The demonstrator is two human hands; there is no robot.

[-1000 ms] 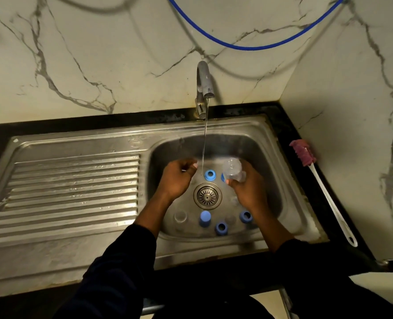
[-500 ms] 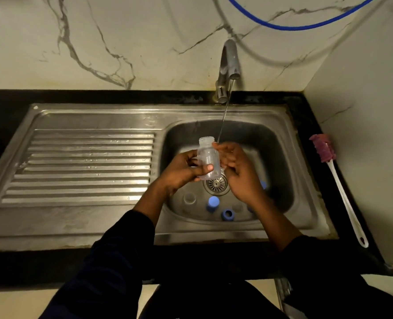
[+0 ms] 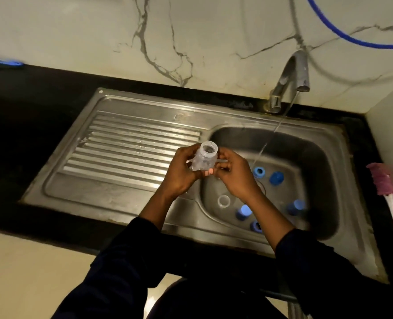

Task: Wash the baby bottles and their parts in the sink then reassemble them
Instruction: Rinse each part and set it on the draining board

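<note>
I see both forearms reaching in from the near edge, wrists bent inward. The left hand [image 3: 181, 173] curls round the left side and base of the clear baby bottle [image 3: 204, 158]. The right hand [image 3: 234, 178] grips its right side with bent fingers. The bottle is uncapped, its mouth tilted toward the camera. The water stream [image 3: 263, 148] falls just right of the right hand. Blue bottle parts [image 3: 276, 178] and a clear ring [image 3: 223, 201] lie in the sink basin [image 3: 317, 157], below and right of that hand. The bottle brush [image 3: 383, 183] lies well to its right.
</note>
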